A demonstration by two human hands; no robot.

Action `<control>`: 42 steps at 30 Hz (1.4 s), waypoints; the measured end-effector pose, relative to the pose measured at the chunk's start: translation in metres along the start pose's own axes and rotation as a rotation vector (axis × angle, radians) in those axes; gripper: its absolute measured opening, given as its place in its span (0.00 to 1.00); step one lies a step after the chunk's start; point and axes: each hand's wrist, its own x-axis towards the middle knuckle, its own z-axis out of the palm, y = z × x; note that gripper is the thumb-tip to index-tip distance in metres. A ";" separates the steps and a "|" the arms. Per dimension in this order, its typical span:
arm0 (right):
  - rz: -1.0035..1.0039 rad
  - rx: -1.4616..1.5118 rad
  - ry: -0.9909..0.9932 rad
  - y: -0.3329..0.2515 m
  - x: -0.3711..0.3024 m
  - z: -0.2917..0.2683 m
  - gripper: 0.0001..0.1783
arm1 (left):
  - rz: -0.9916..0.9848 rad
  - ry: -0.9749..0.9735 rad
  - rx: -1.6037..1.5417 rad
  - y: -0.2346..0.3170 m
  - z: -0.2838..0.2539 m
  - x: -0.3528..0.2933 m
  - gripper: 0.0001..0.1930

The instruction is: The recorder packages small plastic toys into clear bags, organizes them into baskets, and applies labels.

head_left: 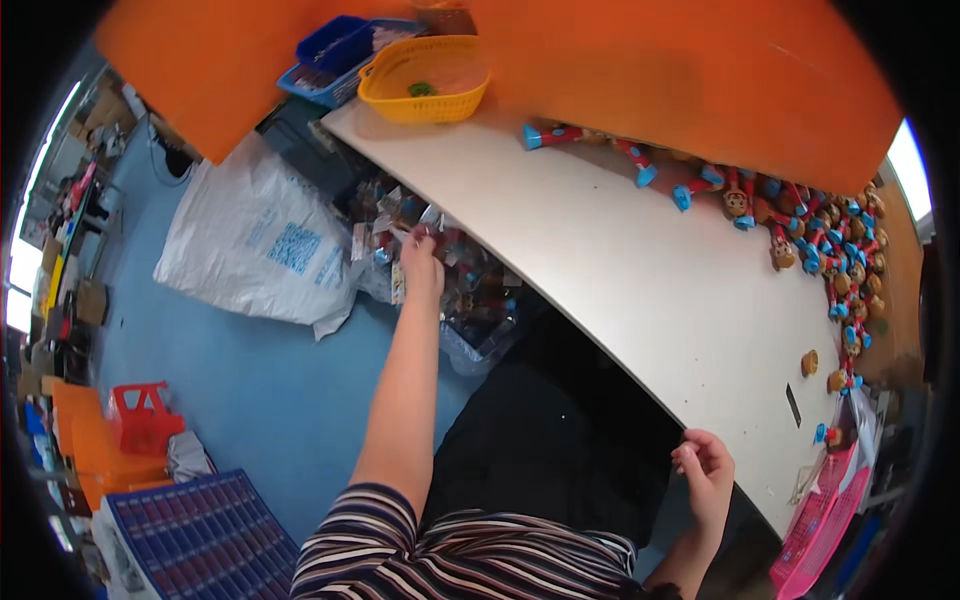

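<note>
My left hand point(422, 268) reaches down over a clear plastic bin point(480, 352) beside the table. Its fingers are pinched together at a whitish bit that may be the edge of a plastic bag; what they grip is too small to tell. Several bagged toy figures with small cards point(465, 265) fill the bin. My right hand point(708, 468) is by the table's front edge, fingers curled in and nothing visible in them. Many toy figures point(838, 235) in red and blue with brown heads lie heaped on the right part of the white table point(600, 270).
An orange panel point(690, 80) overhangs the table's far side. A yellow basket point(425, 108) and blue bins point(335, 62) are at the far left corner. A pink basket point(822, 515) stands at the right end. On the floor are a white sack point(240, 235) and a red stool point(147, 420).
</note>
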 end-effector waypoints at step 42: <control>-0.722 -1.140 0.722 -0.149 0.352 -0.065 0.45 | 0.213 -0.214 1.008 -0.038 0.387 0.028 0.80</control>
